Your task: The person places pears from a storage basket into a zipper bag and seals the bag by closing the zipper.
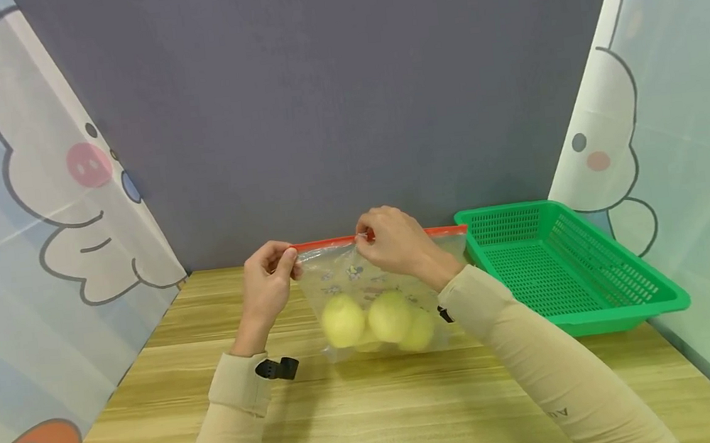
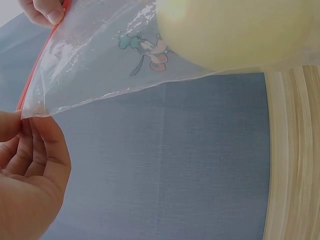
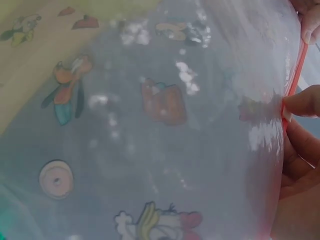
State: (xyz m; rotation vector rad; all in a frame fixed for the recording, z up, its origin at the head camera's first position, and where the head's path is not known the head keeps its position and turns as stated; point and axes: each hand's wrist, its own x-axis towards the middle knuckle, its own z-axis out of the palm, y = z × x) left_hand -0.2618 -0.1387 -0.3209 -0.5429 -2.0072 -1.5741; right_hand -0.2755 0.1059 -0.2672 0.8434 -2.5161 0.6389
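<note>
A clear zip bag (image 1: 341, 273) with printed cartoon figures and a red zip strip (image 1: 325, 243) hangs upright above the table. Inside its lower part lie several round yellow-green fruits (image 1: 390, 316), blurred by the plastic. At the bag's left top corner my left hand (image 1: 268, 276) pinches the strip between thumb and fingers. My right hand (image 1: 398, 244) pinches the strip near its middle, and a small white slider piece shows by the fingertips in the right wrist view. The strip's right end sticks out free beyond the right hand.
A green plastic basket (image 1: 639, 280) with slotted walls stands at the right of the wooden table (image 1: 348, 422). Behind the table rises a grey panel (image 1: 344, 108). Cartoon-printed curtains (image 1: 71, 206) hang on both sides.
</note>
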